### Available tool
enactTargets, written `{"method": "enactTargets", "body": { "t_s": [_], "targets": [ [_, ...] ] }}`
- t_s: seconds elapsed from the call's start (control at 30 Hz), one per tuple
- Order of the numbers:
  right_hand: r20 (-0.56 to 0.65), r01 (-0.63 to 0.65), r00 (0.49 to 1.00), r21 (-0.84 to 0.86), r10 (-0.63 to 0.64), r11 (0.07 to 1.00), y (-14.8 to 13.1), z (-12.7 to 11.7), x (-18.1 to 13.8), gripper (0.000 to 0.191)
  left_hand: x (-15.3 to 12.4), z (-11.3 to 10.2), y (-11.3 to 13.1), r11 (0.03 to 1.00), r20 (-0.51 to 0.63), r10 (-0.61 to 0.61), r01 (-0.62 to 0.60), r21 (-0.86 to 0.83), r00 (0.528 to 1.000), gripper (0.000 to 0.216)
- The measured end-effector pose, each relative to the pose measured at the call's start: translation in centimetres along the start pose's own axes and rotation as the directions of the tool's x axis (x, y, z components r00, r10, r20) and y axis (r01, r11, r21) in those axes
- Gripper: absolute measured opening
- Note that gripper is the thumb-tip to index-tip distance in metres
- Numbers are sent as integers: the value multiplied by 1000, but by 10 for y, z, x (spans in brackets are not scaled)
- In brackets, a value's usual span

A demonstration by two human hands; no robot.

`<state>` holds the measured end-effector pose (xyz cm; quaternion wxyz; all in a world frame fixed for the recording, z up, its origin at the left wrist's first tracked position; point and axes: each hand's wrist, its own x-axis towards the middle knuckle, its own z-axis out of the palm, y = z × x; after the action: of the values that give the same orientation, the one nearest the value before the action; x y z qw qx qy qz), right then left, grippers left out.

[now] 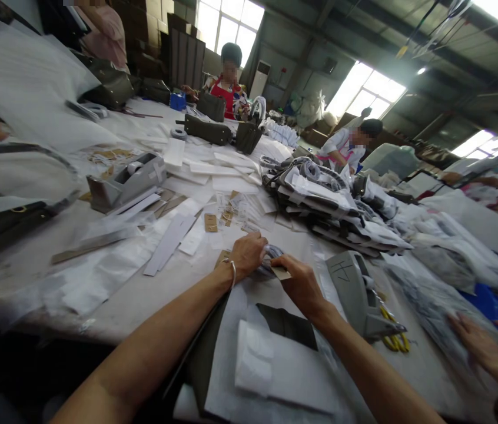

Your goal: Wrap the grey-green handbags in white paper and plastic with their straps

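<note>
My left hand (pixel 248 254), with a bracelet at its wrist, is closed on a grey plastic-wrapped loop (pixel 274 252) that looks like a bag handle. Close beside it, my right hand (pixel 302 284) pinches a small tan card tag (pixel 281 272) against the loop's right side. Below both hands lies a dark olive bag (pixel 207 359), partly covered with white wrapping sheet (pixel 225 365). A folded white packet (pixel 284 368) rests on top near a dark flap (pixel 286 325). My fingertips partly hide the loop and any string on the tag.
Tape dispensers stand left (pixel 128 179) and right (pixel 352 288), with yellow-handled scissors (pixel 394 341) by the right one. Paper strips (pixel 172 241) and a brown tag (pixel 211 222) lie ahead. Wrapped bags (pixel 315 200) are piled beyond. A co-worker's hand (pixel 474 338) is at right.
</note>
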<state>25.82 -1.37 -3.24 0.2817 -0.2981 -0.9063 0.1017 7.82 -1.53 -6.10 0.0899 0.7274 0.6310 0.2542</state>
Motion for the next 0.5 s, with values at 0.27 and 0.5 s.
{"method": "enactTargets", "body": {
  "t_s": [0.27, 0.5],
  "targets": [
    [6, 117, 993, -208, -118, 971, 21, 24, 27, 24, 0, 4, -1, 997, -31, -2, 0, -78, 1000, 19],
    [-39, 64, 997, -128, -69, 990, 39, 37, 21, 10, 4, -6, -9, 963, 2, -84, 82, -257, 996, 18]
  ]
}}
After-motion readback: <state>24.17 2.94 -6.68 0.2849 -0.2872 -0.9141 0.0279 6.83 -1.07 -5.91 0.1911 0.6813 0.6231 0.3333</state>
